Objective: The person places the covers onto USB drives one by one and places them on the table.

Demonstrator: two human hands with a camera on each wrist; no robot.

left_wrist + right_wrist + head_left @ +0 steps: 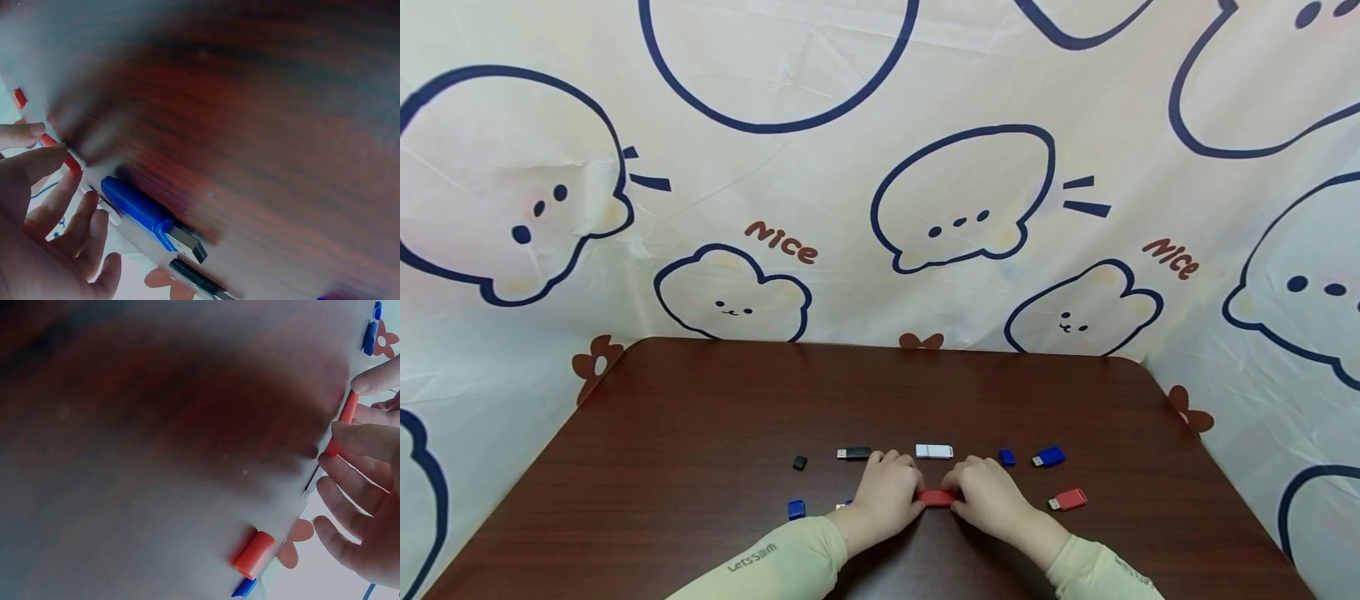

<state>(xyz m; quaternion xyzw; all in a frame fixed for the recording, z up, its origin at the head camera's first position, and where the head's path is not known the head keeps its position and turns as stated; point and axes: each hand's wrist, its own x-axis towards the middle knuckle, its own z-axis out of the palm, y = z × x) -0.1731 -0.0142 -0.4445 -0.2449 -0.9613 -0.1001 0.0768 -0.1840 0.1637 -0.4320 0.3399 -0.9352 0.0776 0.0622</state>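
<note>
And it's the red piece (936, 497) in play, low over the near part of the table (700, 417), bridging the gap between two hands! The left hand (887, 493) pinches its left end, the right hand (992, 497) its right, thumb and finger drawn in to the piece's thickness, remaining fingers loosely bent and spread. Whether it is one part or two joined, nobody can tell from here. It looks light and stiff, probably hard plastic; smooth sides could slip, so the ends, gripped across the flat sides, seem the sound hold. Any bare metal plug would be the delicate bit, as on the red USB stick (1069, 499) off to the right, or the blue USB stick (137, 203) just beside the left hand.
</note>
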